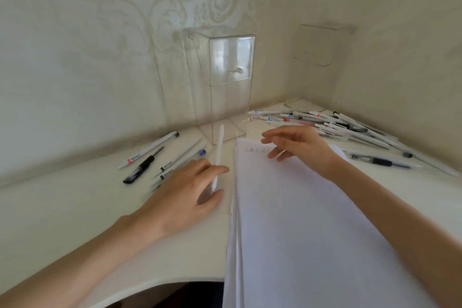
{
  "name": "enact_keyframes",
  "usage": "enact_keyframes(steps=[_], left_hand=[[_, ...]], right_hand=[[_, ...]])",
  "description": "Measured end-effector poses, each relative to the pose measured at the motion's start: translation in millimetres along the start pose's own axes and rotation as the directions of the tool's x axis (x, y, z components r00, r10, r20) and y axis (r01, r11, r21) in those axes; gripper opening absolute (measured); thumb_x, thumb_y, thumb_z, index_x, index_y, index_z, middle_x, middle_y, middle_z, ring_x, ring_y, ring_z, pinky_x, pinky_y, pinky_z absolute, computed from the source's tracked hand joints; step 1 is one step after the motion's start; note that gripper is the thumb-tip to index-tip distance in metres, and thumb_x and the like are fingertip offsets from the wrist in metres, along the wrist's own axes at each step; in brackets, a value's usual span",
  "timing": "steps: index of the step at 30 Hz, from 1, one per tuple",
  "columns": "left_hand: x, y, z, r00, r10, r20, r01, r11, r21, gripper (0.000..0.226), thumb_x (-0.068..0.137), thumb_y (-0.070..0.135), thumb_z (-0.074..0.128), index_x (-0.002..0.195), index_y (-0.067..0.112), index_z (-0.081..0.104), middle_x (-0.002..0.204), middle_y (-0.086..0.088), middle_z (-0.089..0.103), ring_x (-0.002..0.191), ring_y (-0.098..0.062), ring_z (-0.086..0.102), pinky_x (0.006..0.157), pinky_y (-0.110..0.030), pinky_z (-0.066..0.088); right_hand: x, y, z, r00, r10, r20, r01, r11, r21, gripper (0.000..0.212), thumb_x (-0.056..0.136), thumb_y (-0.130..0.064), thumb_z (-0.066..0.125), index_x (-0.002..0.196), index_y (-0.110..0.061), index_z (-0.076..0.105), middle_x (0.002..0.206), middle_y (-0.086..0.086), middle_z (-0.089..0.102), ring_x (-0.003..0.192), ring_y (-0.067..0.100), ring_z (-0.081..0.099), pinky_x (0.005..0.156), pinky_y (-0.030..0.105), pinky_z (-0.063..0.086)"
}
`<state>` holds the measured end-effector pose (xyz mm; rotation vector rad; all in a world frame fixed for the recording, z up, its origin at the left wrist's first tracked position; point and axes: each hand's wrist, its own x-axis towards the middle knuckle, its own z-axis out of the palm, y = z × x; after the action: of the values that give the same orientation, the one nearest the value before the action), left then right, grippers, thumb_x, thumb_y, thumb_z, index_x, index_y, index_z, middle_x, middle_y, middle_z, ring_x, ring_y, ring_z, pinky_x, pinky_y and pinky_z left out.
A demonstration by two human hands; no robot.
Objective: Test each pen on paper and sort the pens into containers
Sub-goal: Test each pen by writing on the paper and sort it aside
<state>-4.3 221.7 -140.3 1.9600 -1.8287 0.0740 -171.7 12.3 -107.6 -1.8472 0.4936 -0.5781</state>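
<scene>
Head view, the only one I have. White surface (62,207) set into a wallpapered corner.

Left hand (185,197), lower centre-left: thumb and forefinger pinch the near end of a white pen (218,157). The barrel runs up the frame toward the foot of the tall clear container (225,87) at centre. I read the low grip as carrying, not writing. The pen is blurred; I cannot tell tip from cap end.

Right hand (297,145), right of centre: fingers loosely spread, holding nothing. It hovers over the top edge of the paper stack (300,220), perhaps brushing it. Likely heading for the next pen while the left deals with this one.

The paper fills the lower right, long edge toward me. Faint test marks (257,149) sit in its upper left corner, just beside the right hand's fingertips, so the sheet stays within easy reach of the writing hand.

Pens lie in two lots with the paper between. A large heap (337,125) is fanned out at right centre against the wall, probably the untested stock. A small group (160,157) lies left of centre, just beyond the left hand, with a black pen (142,166) among the white ones. Possibly tried already; I can't confirm.

A second clear container (322,45) is in the upper right, against the wall. Both containers look empty. Sorting seems barely begun.
</scene>
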Motion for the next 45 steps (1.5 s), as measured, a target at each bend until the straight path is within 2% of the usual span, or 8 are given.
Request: enact_keyframes(steps=[9,13,20,26,29,33,38,45], left_hand=[[24,21,-2,0.993,-0.035,-0.11,0.043,0.997,0.066,0.046,0.08,0.041,0.033,0.104,0.021,0.066,0.096,0.003,0.054,0.088,-0.02,0.052,0.076,-0.035,0.043],[52,49,21,0.991,0.126,-0.037,-0.127,0.992,-0.023,0.046,0.081,0.041,0.034,0.104,0.021,0.067,0.108,0.004,0.057,0.1,-0.014,0.051,0.082,-0.028,0.039],[65,53,47,0.982,0.185,0.033,-0.18,0.976,-0.122,0.042,0.083,0.044,0.037,0.107,0.025,0.065,0.106,0.013,0.056,0.097,-0.01,0.056,0.084,-0.029,0.045],[64,53,46,0.981,0.185,-0.049,-0.191,0.964,-0.183,0.043,0.083,0.045,0.035,0.105,0.022,0.065,0.104,0.015,0.056,0.094,-0.005,0.054,0.082,-0.023,0.043],[66,51,43,0.987,0.012,-0.161,-0.064,0.945,-0.321,0.031,0.086,0.044,0.048,0.101,0.021,0.064,0.097,0.015,0.06,0.093,-0.003,0.056,0.081,-0.025,0.046],[68,50,42,0.962,-0.155,-0.224,0.076,0.943,-0.324,0.03,0.081,0.035,0.066,0.105,0.02,0.06,0.094,0.01,0.061,0.09,-0.011,0.057,0.079,-0.03,0.044],[69,49,46,0.98,-0.108,-0.166,0.089,0.989,-0.116,0.04,0.081,0.036,0.066,0.116,0.018,0.058,0.109,0.001,0.057,0.101,-0.021,0.051,0.08,-0.03,0.034],[72,43,46,0.97,-0.18,-0.161,0.139,0.962,-0.237,0.008,0.088,0.023,0.059,0.093,0.02,0.064,0.09,0.005,0.057,0.09,-0.018,0.051,0.081,-0.037,0.041]], right_hand=[[-22,-8,-8,0.989,-0.024,-0.148,-0.032,0.931,-0.364,0.02,0.093,-0.006,0.05,0.091,-0.014,0.069,0.09,-0.003,0.067,0.074,0.011,0.065,0.07,0.025,0.049],[-41,10,-47,0.922,-0.135,-0.363,-0.194,0.651,-0.734,0.02,0.089,-0.01,0.052,0.095,-0.015,0.07,0.098,0.0,0.069,0.089,0.021,0.062,0.079,0.034,0.049],[-80,43,-112,0.821,-0.055,-0.568,-0.505,0.395,-0.768,0.023,0.084,-0.003,0.051,0.096,-0.011,0.069,0.105,0.013,0.061,0.105,0.035,0.049,0.086,0.037,0.036],[-75,42,-116,0.863,-0.222,-0.455,-0.3,0.5,-0.813,0.012,0.087,-0.011,0.059,0.088,-0.009,0.071,0.094,0.012,0.065,0.095,0.032,0.053,0.081,0.029,0.03],[-63,7,-82,0.899,-0.363,-0.245,0.01,0.576,-0.817,0.018,0.086,-0.015,0.052,0.088,-0.005,0.067,0.086,0.008,0.07,0.081,0.016,0.052,0.073,0.023,0.033],[-39,-6,-36,0.959,-0.273,0.071,0.214,0.539,-0.815,0.014,0.091,-0.02,0.054,0.095,-0.017,0.067,0.088,-0.004,0.067,0.084,0.017,0.053,0.08,0.031,0.038],[-28,18,-2,0.971,-0.208,0.121,0.226,0.62,-0.751,0.023,0.088,-0.028,0.054,0.107,-0.021,0.066,0.099,0.0,0.061,0.093,0.02,0.051,0.088,0.034,0.039],[-36,23,-33,0.988,-0.155,0.01,0.103,0.607,-0.788,0.015,0.086,-0.035,0.064,0.098,-0.027,0.068,0.1,-0.011,0.059,0.1,0.016,0.043,0.096,0.031,0.033]])
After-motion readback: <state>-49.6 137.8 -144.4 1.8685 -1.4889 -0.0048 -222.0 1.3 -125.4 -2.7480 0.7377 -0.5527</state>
